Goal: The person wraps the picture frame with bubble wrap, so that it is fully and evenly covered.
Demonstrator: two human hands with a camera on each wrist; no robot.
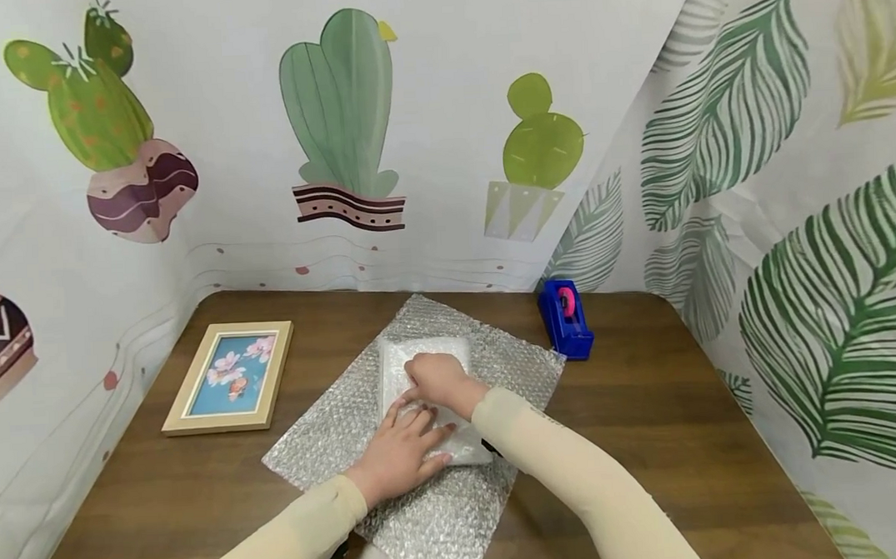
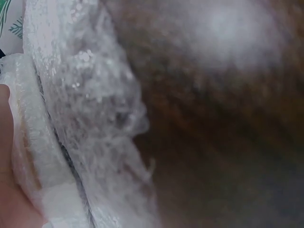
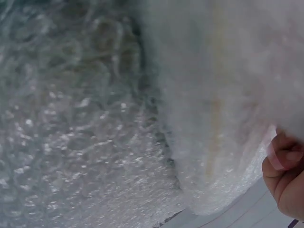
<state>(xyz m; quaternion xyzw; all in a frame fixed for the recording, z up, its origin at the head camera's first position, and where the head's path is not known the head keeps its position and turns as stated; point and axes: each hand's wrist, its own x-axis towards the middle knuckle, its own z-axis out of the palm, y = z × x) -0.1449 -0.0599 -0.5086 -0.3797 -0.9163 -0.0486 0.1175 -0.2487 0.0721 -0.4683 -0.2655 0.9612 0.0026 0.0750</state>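
Sleeves [image 1: 599,473] nearest us are flanking a bubble-wrapped packet [image 1: 469,442] running lengthwise away; our outspread left hand [image 1: 400,453] is pressing its near half, our right hand [image 1: 439,378] pinching a pinkish strip [image 3: 275,159] beyond.

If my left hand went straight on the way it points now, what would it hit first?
Probably your right hand, just ahead of your left hand over the wrapped package, though the depth between them is hard to judge.

Pale-framed flower picture [image 1: 229,377] on a wooden table [image 1: 649,412], cactus-print wall [image 1: 444,113] behind, leaf-print wall [image 1: 798,206] at right
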